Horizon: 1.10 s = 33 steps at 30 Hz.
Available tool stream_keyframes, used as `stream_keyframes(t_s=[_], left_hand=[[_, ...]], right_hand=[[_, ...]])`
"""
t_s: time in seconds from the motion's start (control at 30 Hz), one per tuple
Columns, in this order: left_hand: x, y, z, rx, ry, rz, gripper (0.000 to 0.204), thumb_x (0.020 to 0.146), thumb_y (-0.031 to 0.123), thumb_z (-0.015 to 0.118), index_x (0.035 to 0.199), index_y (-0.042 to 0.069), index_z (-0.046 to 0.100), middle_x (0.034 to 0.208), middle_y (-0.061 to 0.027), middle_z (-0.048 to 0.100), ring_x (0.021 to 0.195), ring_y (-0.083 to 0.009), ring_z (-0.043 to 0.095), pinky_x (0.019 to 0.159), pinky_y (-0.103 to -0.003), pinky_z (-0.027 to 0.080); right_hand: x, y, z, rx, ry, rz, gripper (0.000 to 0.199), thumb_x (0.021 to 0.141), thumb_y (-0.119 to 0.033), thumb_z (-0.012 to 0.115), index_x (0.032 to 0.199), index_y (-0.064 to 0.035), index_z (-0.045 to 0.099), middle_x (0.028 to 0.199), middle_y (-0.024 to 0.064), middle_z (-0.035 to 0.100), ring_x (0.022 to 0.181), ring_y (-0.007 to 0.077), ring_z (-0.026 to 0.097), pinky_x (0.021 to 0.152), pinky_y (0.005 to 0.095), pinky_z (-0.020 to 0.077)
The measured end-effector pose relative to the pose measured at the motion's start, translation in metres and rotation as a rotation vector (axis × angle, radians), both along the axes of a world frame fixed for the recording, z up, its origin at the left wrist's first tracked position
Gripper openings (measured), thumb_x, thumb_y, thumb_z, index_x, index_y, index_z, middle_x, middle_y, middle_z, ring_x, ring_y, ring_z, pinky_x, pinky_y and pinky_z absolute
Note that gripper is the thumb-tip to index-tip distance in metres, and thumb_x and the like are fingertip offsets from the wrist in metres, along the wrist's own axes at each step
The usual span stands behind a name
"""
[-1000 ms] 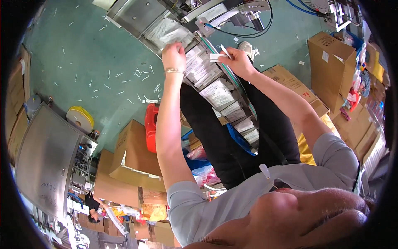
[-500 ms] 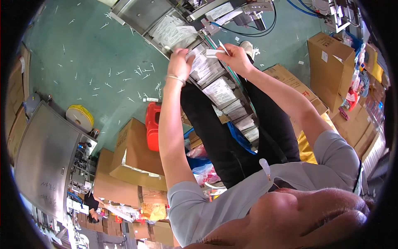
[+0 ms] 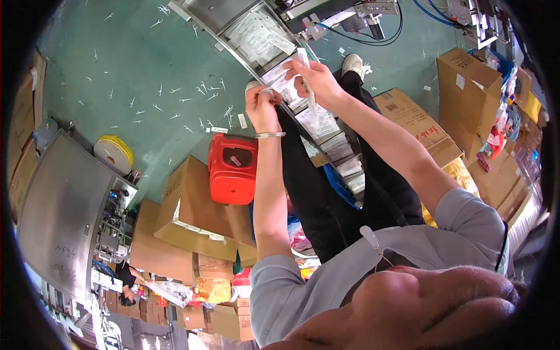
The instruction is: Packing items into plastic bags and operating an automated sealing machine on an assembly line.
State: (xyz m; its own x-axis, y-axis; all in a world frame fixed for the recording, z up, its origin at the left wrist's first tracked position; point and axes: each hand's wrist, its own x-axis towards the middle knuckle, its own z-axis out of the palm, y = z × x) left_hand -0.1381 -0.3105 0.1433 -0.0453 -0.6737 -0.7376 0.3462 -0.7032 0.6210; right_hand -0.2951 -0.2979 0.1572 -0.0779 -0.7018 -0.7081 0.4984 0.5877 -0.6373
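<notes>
The clear packet (image 3: pixel 304 81), a long narrow sealed sleeve with a white piece inside, hangs upright from the right hand (image 3: pixel 315 79), whose fingers are clamped on its upper part just above the conveyor line (image 3: pixel 303 116). The left hand (image 3: pixel 261 105) sits close beside it, a metal bangle (image 3: pixel 269 135) on the wrist; its fingers are curled together around the edge of a flat white packet (image 3: pixel 279 79) lying on the line, pinching it by the look of it, though the grip itself is partly hidden behind the knuckles. More flat packets (image 3: pixel 256 35) lie in a row along the line toward the machine at the top.

The risk, as I judge it, is a slip: the sleeve is held only by its top end, so a loosened pinch would let it drop onto the green floor (image 3: pixel 146 70), already strewn with small white scraps. The two hands work nearly touching, so one could knock the other's packet askew on the line. A red plastic crate (image 3: pixel 233 169) and open cardboard boxes (image 3: pixel 192 216) stand just beside the person's legs, close enough to catch a foot.
</notes>
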Motion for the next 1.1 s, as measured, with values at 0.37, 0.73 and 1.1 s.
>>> stream_keyframes(t_s=[0.37, 0.73, 1.1], left_hand=[[0.002, 0.015, 0.055, 0.081, 0.178, -0.356, 0.011, 0.082, 0.013, 0.059, 0.085, 0.002, 0.057, 0.066, 0.0045, 0.051, 0.058, -0.0023, 0.044, 0.054, -0.016, 0.034], [0.024, -0.004, 0.089, -0.030, -0.055, -0.550, 0.010, 0.086, 0.012, 0.054, 0.087, 0.003, 0.059, 0.072, 0.0008, 0.060, 0.063, -0.0050, 0.052, 0.056, -0.020, 0.041], [0.016, 0.015, 0.144, -0.848, -0.546, -1.175, 0.010, 0.079, 0.014, 0.058, 0.083, 0.005, 0.059, 0.076, -0.0142, 0.060, 0.066, -0.0266, 0.060, 0.055, -0.033, 0.047]], right_hand=[[-0.011, -0.024, 0.036, -0.083, -0.617, 0.002, 0.053, 0.091, -0.042, 0.035, 0.119, 0.0021, 0.043, 0.101, 0.0100, 0.055, 0.085, 0.0173, 0.054, 0.077, 0.0316, 0.0453], [-0.025, -0.021, 0.071, -0.024, -0.332, -0.022, 0.032, 0.088, -0.020, 0.051, 0.109, 0.0026, 0.052, 0.098, 0.0098, 0.059, 0.084, 0.0183, 0.058, 0.076, 0.0305, 0.0472], [-0.039, 0.026, 0.142, -0.414, 0.693, 1.106, 0.018, 0.074, -0.022, 0.061, 0.084, -0.0066, 0.059, 0.071, 0.0099, 0.059, 0.068, 0.0229, 0.059, 0.061, 0.0327, 0.0456]])
